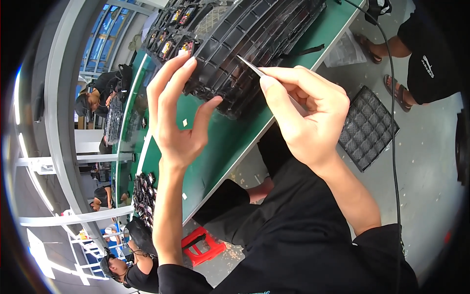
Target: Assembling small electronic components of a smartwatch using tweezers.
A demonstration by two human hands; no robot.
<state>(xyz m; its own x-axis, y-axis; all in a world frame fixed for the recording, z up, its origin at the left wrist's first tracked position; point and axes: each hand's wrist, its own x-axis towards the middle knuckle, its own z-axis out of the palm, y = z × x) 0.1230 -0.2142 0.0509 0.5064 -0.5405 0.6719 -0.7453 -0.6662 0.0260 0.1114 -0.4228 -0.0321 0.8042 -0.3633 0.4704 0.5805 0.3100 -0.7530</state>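
Precision matters: the right hand [306,115] pinches thin metal tweezers [252,66] tip-down over the black gridded plastic tray stack [245,44], which the open-fingered left hand [178,112] should steady at its near edge.

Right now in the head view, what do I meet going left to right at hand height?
Co-worker bent over trays → left hand on the black tray stack → tweezers → right hand → black grid tray on the floor.
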